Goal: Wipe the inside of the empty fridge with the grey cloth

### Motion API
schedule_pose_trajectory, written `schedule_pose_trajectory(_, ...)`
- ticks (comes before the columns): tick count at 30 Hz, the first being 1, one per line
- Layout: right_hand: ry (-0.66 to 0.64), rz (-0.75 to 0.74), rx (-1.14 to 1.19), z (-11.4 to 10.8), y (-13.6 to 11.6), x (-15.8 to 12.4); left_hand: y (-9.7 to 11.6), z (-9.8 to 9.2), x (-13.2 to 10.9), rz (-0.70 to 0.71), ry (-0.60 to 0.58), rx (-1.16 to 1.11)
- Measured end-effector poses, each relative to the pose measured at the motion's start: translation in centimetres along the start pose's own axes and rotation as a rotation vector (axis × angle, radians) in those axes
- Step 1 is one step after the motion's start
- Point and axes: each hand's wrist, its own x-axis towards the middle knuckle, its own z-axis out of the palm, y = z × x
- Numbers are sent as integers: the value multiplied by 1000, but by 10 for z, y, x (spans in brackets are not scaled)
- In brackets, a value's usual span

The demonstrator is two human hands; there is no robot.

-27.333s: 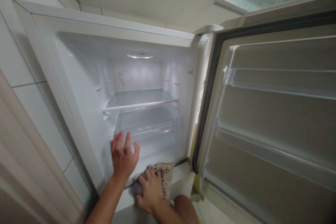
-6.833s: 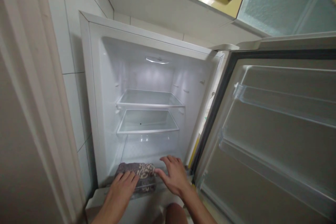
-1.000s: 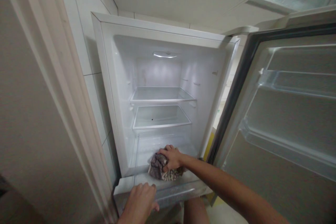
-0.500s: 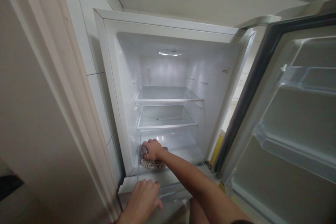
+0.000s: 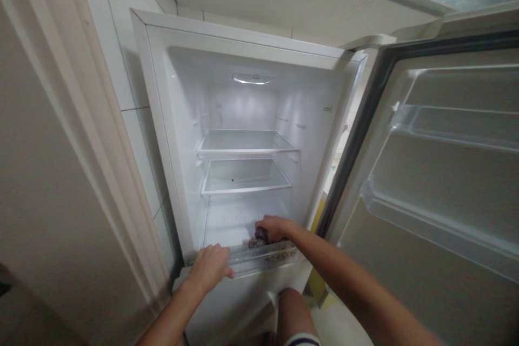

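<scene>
In the lower part of the open fridge, my right hand (image 5: 276,227) is closed around a bunched, dark patterned cloth (image 5: 259,238). It presses the cloth down near the front right, just behind a clear plastic drawer front (image 5: 249,258). Part of the cloth shows blurred through that plastic. At the left end of the same drawer front, my left hand (image 5: 211,267) has its fingers curled over the top edge and its thumb pointing right.
Two glass shelves (image 5: 247,141) sit above the drawer. The fridge door (image 5: 438,189), with clear racks (image 5: 430,227), stands wide open on the right. A pale door frame (image 5: 93,119) runs close on the left. My leg (image 5: 292,311) is below the drawer.
My right hand has wiped the cloth across from the left side to the front right. My left hand and the drawer front are now higher in view, nearer the fridge body.
</scene>
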Motion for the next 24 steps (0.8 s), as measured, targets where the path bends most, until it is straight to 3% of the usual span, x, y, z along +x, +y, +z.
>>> schedule_pose_trajectory(5,452,41,-48,-23,-14,-43,-2,-17,26,34,24,57)
schedule_pose_trajectory(9,760,111,33,-57,-12,-69,-12,-18,46,48,50,63)
schedule_pose_trajectory(14,1000,272,29,-102,12,-60,-23,-23,65,25,80,58)
schedule_pose_trajectory(17,975,417,-3,-111,24,-28,-24,-22,69,-7,124,69)
schedule_pose_trajectory(20,773,530,65,-109,34,5,-28,8,64,23,296,95)
schedule_pose_trajectory(22,643,419,83,-106,43,22,-39,45,59,198,484,113)
schedule_pose_trajectory(24,601,278,43,-104,54,35,-55,87,54,547,517,174)
